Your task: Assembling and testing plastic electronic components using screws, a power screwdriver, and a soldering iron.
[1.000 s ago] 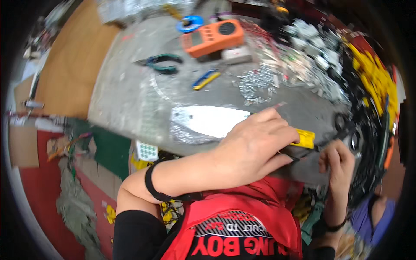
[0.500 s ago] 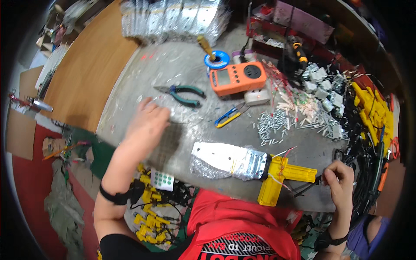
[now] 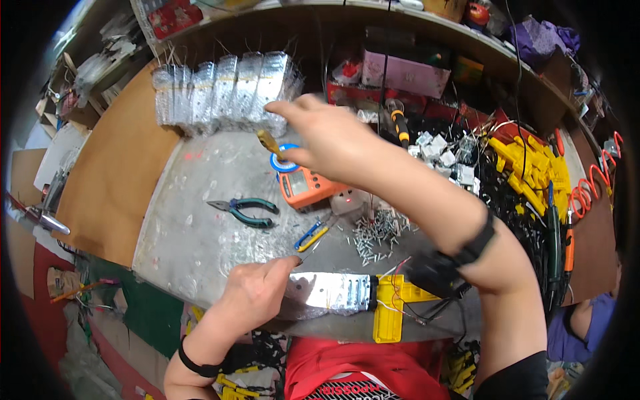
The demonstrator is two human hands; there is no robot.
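My left hand (image 3: 257, 293) is closed, thumb and fingertip pinched together at the narrow end of a silvery metal plate (image 3: 327, 288); a thin wire-like strand shows by the fingertips, but I cannot tell what they grip. The plate lies partly in bubble wrap and joins, through a black collar, an open yellow plastic handle shell (image 3: 389, 320) with loose thin wires in it. My right hand (image 3: 327, 140) reaches far across the table, thumb and index finger apart. It is above a blue spool (image 3: 285, 155) with a yellow-brown handle (image 3: 268, 143) standing at it, and near wrapped metal plates (image 3: 227, 90).
Green-handled pliers (image 3: 245, 211), a blue-and-yellow snipper (image 3: 311, 236) and an orange meter (image 3: 308, 188) lie mid-table. Screws (image 3: 377, 237) are heaped right of them. Yellow shells (image 3: 530, 167) and black cables are piled at the right. A wooden board (image 3: 110, 173) borders the left.
My right hand has swung from the handle shell's right end up and across to the spool. My left hand has come down to the plate's narrow end. The view has shifted.
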